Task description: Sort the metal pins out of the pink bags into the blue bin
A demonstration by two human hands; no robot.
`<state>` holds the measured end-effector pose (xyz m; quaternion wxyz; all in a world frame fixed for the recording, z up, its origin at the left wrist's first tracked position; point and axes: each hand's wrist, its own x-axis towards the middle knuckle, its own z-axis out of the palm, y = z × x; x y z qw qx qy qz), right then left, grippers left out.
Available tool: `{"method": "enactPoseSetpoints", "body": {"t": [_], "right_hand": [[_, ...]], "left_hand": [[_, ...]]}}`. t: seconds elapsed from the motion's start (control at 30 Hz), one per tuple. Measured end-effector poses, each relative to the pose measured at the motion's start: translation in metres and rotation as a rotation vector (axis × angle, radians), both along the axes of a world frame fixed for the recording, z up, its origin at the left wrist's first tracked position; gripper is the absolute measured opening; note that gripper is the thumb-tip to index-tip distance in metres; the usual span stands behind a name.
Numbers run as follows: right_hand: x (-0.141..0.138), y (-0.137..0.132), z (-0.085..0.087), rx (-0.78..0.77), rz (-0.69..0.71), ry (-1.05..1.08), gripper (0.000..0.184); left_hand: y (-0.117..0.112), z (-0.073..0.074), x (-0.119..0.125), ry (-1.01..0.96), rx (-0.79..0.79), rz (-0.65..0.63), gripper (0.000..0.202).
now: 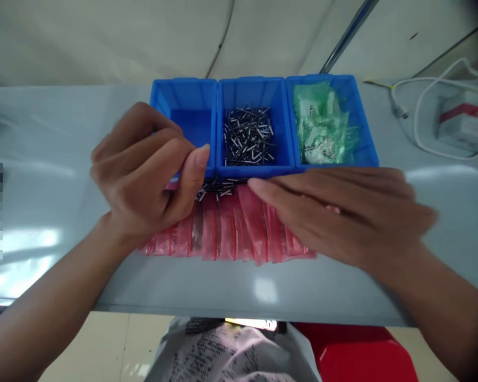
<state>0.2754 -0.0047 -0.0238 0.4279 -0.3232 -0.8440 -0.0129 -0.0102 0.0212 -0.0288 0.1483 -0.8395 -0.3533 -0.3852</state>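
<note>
My left hand (143, 170) is curled in front of the left blue bin (183, 93), its thumb pressed against the fingers. I see nothing between them, though a small item could be hidden there. My right hand (342, 212) lies flat over a row of overlapping red zip bags (223, 233), touching them. A small heap of dark metal pins (219, 187) sits on the bags' top edge between my hands. The middle blue bin (250, 93) holds loose rivet-like pins (247, 137). Green plastic bags (321, 124) fill the right blue bin (322, 90).
The bins stand side by side along the far edge of a grey table (43, 138). A white cable (426, 106) and a white-and-red box (466, 119) lie at the far right. Below the table's near edge are a printed bag (227, 355) and a red stool (358, 355).
</note>
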Motion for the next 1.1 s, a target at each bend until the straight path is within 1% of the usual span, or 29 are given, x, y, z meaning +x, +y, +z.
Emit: {"method": "enactPoseSetpoints", "body": {"t": [0.03, 0.07, 0.1, 0.17, 0.23, 0.3, 0.33, 0.43, 0.47, 0.6, 0.67, 0.73, 0.77, 0.83, 0.9, 0.97, 1.03, 1.1], "right_hand": [[-0.002, 0.000, 0.000, 0.110, 0.030, -0.140, 0.014], [-0.005, 0.000, -0.001, 0.204, 0.062, -0.269, 0.015], [-0.008, 0.000, -0.001, 0.264, 0.086, -0.363, 0.017], [-0.017, 0.000, -0.002, 0.261, 0.089, -0.436, 0.019], [-0.027, -0.001, -0.002, 0.242, 0.094, -0.507, 0.020], [-0.037, 0.000, -0.002, 0.244, 0.110, -0.594, 0.021], [-0.041, 0.000, -0.002, 0.247, 0.121, -0.629, 0.023], [-0.050, 0.003, -0.002, 0.237, 0.148, -0.672, 0.026], [-0.051, 0.004, -0.001, 0.228, 0.151, -0.670, 0.026], [-0.048, 0.007, 0.002, 0.214, 0.096, -0.571, 0.032], [-0.040, 0.006, 0.004, 0.168, 0.026, -0.465, 0.035], [-0.030, 0.005, 0.004, 0.091, -0.020, -0.351, 0.031], [-0.024, 0.003, 0.004, 0.053, -0.022, -0.286, 0.026], [-0.015, 0.002, 0.004, -0.017, 0.012, -0.145, 0.017], [-0.010, 0.001, 0.004, -0.076, 0.049, -0.024, 0.016], [-0.010, 0.000, 0.006, -0.117, 0.081, 0.036, 0.015], [-0.013, -0.002, 0.009, -0.181, 0.108, 0.082, 0.015], [-0.017, -0.006, 0.011, -0.294, 0.127, 0.158, 0.014]], "left_hand": [[0.000, 0.000, 0.000, 0.011, 0.008, -0.009, 0.018], [-0.001, 0.000, 0.001, 0.021, 0.012, -0.018, 0.017], [-0.003, 0.000, 0.002, 0.036, 0.003, -0.025, 0.017], [-0.006, 0.001, 0.002, 0.065, -0.033, -0.025, 0.020], [-0.011, 0.003, 0.001, 0.072, -0.084, 0.017, 0.029], [-0.013, 0.004, -0.003, 0.053, -0.096, 0.042, 0.036], [-0.013, 0.004, -0.006, 0.034, -0.089, 0.036, 0.036], [-0.008, 0.003, -0.014, -0.017, -0.083, -0.022, 0.020], [-0.006, 0.002, -0.015, -0.046, -0.097, -0.038, 0.019], [-0.002, -0.004, -0.005, -0.179, -0.262, -0.095, 0.037], [-0.003, -0.007, 0.003, -0.186, -0.313, -0.117, 0.039], [-0.003, -0.008, 0.009, -0.172, -0.328, -0.115, 0.039], [-0.002, -0.008, 0.010, -0.153, -0.314, -0.114, 0.039], [0.000, -0.008, 0.010, -0.060, -0.208, -0.132, 0.039], [0.001, -0.007, 0.009, 0.058, -0.056, -0.167, 0.040], [0.000, -0.006, 0.007, 0.130, 0.045, -0.195, 0.045], [-0.005, -0.003, 0.006, 0.152, 0.036, -0.191, 0.051], [-0.011, 0.001, 0.005, 0.175, -0.008, -0.180, 0.056]]}}
